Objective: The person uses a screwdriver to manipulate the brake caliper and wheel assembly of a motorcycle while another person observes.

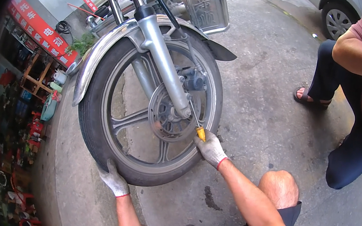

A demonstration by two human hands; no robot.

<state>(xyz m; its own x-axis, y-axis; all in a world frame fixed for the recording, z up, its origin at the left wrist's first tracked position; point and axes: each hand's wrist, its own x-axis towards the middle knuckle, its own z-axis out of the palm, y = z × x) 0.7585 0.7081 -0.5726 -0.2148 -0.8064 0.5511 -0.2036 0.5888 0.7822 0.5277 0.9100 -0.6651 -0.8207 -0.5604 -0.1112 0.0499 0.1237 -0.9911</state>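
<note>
My right hand (211, 150), in a white glove with a red cuff, is closed round the yellow handle of a screwdriver (201, 134). The screwdriver's thin shaft points up toward the lower end of the silver fork leg (163, 59), beside the brake disc (155, 114); whether its tip touches anything, I cannot tell. My left hand (114, 181), gloved alike, grips the bottom of the motorcycle's front tyre (92, 113), thumb against the sidewall and the other fingers partly hidden. A spoked grey wheel rim (129, 119) sits inside the tyre. The brake caliper (195, 81) is behind the fork leg.
A person in dark trousers (351, 115) crouches at the right, with a parked car (338, 15) behind. On the left are a red banner (39, 28), a wooden rack (37, 73) and cluttered shop goods. A metal side box (206, 7) is on the motorcycle.
</note>
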